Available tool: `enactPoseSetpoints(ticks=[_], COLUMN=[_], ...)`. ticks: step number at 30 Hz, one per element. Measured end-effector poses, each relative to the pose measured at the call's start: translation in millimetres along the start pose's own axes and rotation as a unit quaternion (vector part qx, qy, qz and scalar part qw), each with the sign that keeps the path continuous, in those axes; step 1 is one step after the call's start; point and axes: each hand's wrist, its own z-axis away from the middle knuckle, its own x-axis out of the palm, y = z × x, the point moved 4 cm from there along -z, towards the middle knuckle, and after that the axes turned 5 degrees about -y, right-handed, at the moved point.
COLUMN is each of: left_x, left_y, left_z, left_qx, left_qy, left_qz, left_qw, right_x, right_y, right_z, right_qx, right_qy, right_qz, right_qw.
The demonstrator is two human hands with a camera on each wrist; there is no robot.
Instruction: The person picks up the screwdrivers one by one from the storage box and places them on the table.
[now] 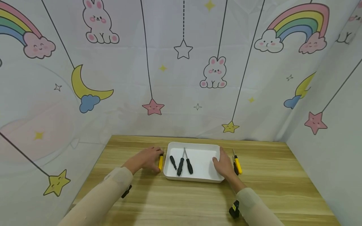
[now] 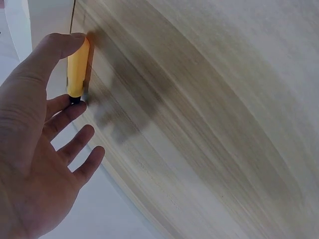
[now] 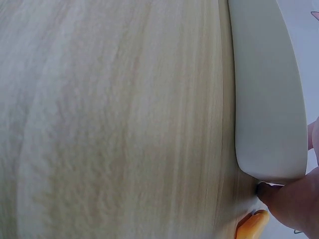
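On the wooden table lies a white tray [image 1: 192,179] holding three screwdrivers with black handles [image 1: 181,166]. Just left of it, my left hand [image 1: 148,159] pinches a yellow-handled screwdriver [image 1: 160,162]. In the left wrist view, the thumb is at one end of the yellow handle [image 2: 77,69] and a fingertip meets its black end; the other fingers are spread. My right hand [image 1: 224,164] grips the tray's right side, thumb over the rim. In the right wrist view, the tray's outer wall [image 3: 269,99] shows, with the fingers at its corner, partly out of frame.
Right of the tray, beside the right hand, lie another yellow-handled tool [image 1: 238,165] and a black-handled one [image 1: 235,169], partly hidden. The table [image 1: 181,201] meets a patterned cloth wall [image 1: 181,125] behind and on both sides.
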Motion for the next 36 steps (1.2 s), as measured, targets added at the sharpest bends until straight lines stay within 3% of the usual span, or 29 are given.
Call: enactPoseSetpoints(ticks=[21, 30, 36], left_x=[0.2, -0.9, -10.3], left_y=[-2.2, -5.0, -5.8], left_z=[5.7, 4.3, 5.1], left_qx=[0.005, -0.005, -0.003], left_qy=[0.002, -0.008, -0.012], left_qz=[0.074, 0.071, 0.071], left_qw=[0.9973, 0.9974, 0.9974], right_x=[1, 0, -1], right_y=[1, 1, 0], right_z=[-0.5, -0.6, 0.5], right_qx=[-0.004, -0.005, -0.002], right_qy=[0.0, 0.002, 0.002], right_qz=[-0.012, -0.012, -0.013], right_qw=[0.9999, 0.9999, 0.9999])
